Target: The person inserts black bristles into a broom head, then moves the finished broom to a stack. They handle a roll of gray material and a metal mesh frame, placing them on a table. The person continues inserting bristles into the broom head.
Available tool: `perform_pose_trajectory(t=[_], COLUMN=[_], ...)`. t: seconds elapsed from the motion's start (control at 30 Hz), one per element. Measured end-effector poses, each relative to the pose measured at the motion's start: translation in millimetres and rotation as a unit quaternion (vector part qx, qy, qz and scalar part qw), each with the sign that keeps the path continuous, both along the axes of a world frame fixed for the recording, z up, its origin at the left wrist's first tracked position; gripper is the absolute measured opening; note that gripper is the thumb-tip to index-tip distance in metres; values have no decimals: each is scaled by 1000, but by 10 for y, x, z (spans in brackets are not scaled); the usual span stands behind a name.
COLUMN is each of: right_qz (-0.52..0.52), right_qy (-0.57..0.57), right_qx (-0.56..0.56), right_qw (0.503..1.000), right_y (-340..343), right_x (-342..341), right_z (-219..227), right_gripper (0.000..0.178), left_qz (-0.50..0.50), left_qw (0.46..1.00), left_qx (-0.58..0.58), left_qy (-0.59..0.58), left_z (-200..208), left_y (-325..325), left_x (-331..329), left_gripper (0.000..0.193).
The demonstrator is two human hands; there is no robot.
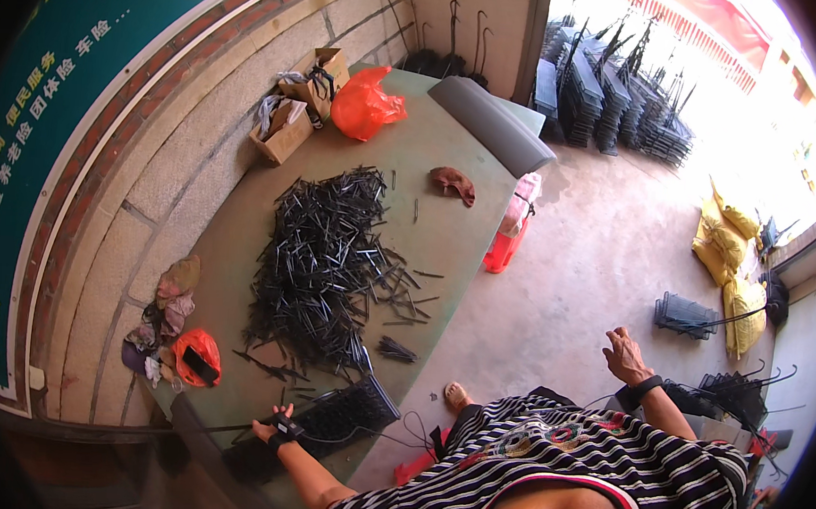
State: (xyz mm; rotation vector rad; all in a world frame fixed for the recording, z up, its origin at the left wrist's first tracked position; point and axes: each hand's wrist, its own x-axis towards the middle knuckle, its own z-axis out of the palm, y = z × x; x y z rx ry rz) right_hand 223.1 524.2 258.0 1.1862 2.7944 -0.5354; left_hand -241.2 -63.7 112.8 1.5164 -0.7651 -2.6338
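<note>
I see a stone wall (193,152) at ten o'clock, pale floor (567,275) at three, bright daylight (752,137) at two.

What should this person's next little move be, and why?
Perhaps bring the right hand over to steady the black rack: that hand looks empty and is out away from the table, while the left hand is by the rack's left part and its other end reaches the table's edge.

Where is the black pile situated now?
In the head view, the black pile lies left of centre on the table, beyond the left hand and nearer than the grey roll.
</note>
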Motion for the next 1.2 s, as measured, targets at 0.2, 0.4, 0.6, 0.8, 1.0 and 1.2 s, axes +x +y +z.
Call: perform_pose_trajectory(t=[0.2,0.4,0.6,0.8,1.0,1.2], right_qz=[50,115,142,251,253,283], right_qy=[7,-13,-65,-22,-40,-39], right_qx=[6,13,-31,-33,-37,-50], right_qw=[999,993,987,967,966,957], right_y=[227,496,545,797,938,811], right_x=[-363,-600,-402,-503,-761,-1075], right_z=[74,-32,-307,-419,-480,-432], right_gripper=[32,33,36,39,36,36], left_qz=[47,157,0,80,7,-63], left_qw=[993,978,981,994,987,986], left_qx=[-44,31,-30,73,138,112], left_qy=[98,131,190,12,81,105], left_z=[74,-163,-32,281,311,375], left_y=[203,-295,-352,-284,-237,-57], left_x=[-78,-94,-161,209,762,1168], left_gripper=[51,37,38,32,20,16])
